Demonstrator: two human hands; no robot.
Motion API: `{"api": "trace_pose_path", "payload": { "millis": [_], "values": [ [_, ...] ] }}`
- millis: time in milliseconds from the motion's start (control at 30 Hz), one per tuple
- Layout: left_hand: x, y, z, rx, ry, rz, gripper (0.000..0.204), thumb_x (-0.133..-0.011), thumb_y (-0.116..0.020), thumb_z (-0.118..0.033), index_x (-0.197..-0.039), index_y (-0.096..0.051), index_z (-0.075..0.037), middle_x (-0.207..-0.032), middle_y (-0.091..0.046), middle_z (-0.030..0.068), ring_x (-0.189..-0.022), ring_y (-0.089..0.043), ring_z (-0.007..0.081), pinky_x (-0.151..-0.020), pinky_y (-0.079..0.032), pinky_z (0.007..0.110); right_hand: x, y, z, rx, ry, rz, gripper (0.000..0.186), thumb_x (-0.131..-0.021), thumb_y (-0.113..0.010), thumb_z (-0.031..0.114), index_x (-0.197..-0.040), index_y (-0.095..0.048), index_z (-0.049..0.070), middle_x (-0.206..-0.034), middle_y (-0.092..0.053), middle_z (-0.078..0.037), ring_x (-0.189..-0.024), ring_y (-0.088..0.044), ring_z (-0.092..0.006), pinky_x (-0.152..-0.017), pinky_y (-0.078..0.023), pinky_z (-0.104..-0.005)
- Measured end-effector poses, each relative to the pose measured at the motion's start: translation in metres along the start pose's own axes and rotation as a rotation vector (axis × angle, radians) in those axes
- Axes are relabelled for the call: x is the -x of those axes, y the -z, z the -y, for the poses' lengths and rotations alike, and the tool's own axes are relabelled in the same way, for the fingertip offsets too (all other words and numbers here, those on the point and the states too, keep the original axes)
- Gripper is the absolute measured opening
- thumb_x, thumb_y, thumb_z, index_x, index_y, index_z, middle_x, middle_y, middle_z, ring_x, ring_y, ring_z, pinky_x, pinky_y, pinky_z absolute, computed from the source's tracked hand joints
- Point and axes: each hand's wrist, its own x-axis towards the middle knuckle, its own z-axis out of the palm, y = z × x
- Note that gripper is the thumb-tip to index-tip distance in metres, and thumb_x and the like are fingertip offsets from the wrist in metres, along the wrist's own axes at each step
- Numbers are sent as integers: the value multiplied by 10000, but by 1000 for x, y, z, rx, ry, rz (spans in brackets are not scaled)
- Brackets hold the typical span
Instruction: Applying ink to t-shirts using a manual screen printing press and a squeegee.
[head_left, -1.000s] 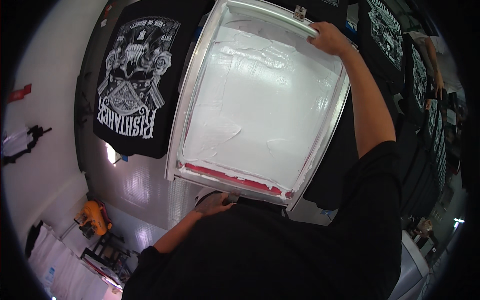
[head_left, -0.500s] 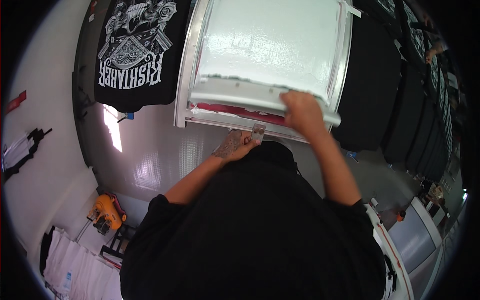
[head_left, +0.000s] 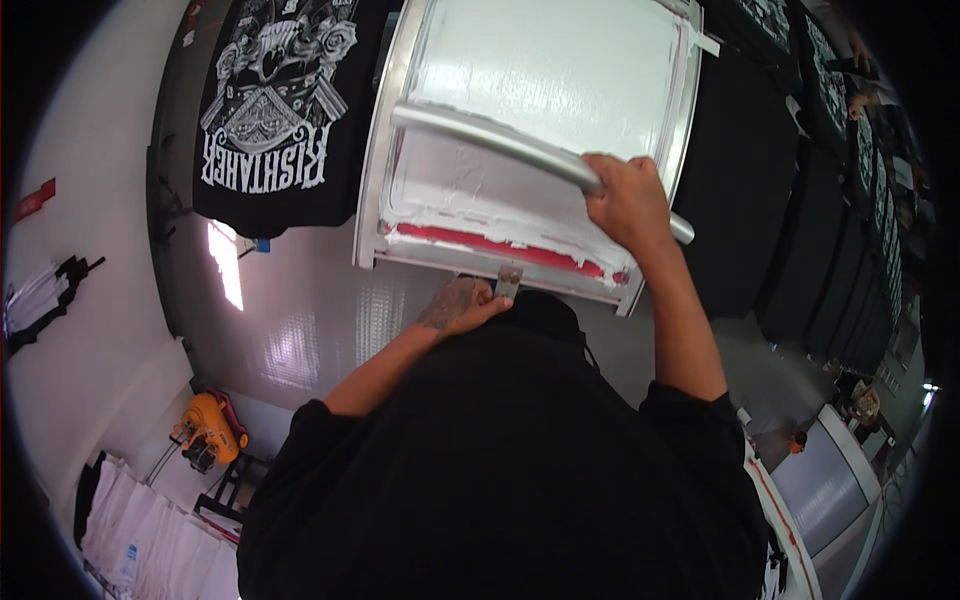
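Note:
My right hand [head_left: 630, 200] is wrapped round the right part of a squeegee [head_left: 490, 137] with a long silver bar handle. The squeegee lies at a slant across a screen-printing frame [head_left: 369, 200], its left end farther from me. White ink [head_left: 545, 60] coats the mesh, with a ridge along the near end beside a red strip [head_left: 480, 243]. At the frame's near edge, my left hand [head_left: 462, 305] is closed on a small metal bracket [head_left: 509, 280], thumb against it. The squeegee's blade is mostly hidden under the handle.
To the left lies a black T-shirt [head_left: 270, 110] with a white print. Several black shirts [head_left: 740, 190] line the right side. An orange machine [head_left: 208, 430] stands on the lower left, near stacked white cloths [head_left: 150, 530]. Another person's hand [head_left: 858, 106] shows at the far right.
My right hand has moved the squeegee away from me, from the frame's near end toward its middle, uncovering the red strip and the near mesh. My left hand stays at the bracket.

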Motion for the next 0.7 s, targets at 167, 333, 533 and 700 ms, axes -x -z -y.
{"api": "trace_pose_path", "payload": {
  "millis": [167,333,533,700],
  "values": [
    [0,60,-43,-143,7,-115,503,-906,-728,-513,-807,-763,-21,-753,-727,151,-754,-716,253,-721,-549,371,-111,25,-53,-26,-128,42,251,-828,-672,137,-1065,-749,103,-900,-749,-150,-797,-718,-329,-885,-531,-425],
    [-30,146,-70,165,21,-467,395,-935,-756,-386,-842,-753,-2,-628,-644,39,-605,-580,98,-578,-478,283,-215,45,-120,67,18,-70,241,-823,-700,180,-1050,-747,111,-913,-746,-173,-869,-715,-375,-867,-552,-461],
    [-91,234,-119,70,-108,-696,350,-924,-778,-329,-908,-734,17,-691,-665,60,-652,-619,103,-614,-512,270,-270,34,-160,248,88,-127,307,-812,-729,141,-1119,-738,138,-992,-760,-127,-896,-723,-317,-941,-482,-438],
    [-135,262,-159,-466,-480,-1072,404,-840,-842,-337,-1083,-730,-34,-839,-685,98,-884,-694,218,-873,-539,332,-191,-51,-136,243,121,-303,376,-733,-662,4,-1100,-641,85,-980,-640,-72,-970,-617,-273,-969,-424,-428]
  ]
}}
